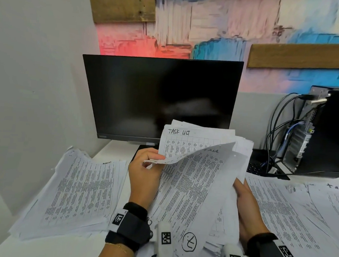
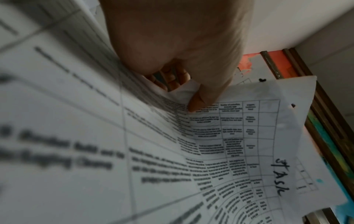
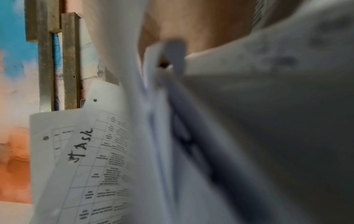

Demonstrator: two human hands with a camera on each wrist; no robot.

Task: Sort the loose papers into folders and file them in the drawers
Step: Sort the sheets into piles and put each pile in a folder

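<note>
I hold a thick bundle of printed sheets (image 1: 193, 180) raised above the desk in front of the monitor. My left hand (image 1: 145, 166) pinches the left edge of a sheet headed "TASK LIST" (image 1: 180, 140) and peels it up; the thumb (image 2: 199, 101) presses on the printed table. My right hand (image 1: 243, 203) grips the bundle's right edge from underneath. The sheet below is marked "Task" (image 2: 279, 177), also seen as the sheet marked "Task" (image 3: 80, 144) in the right wrist view. No folders or drawers show.
A pile of printed papers (image 1: 77, 192) lies on the white desk at the left, and more sheets (image 1: 297, 213) spread at the right. A dark monitor (image 1: 160, 100) stands behind. A computer tower (image 1: 325, 132) with cables sits at the far right.
</note>
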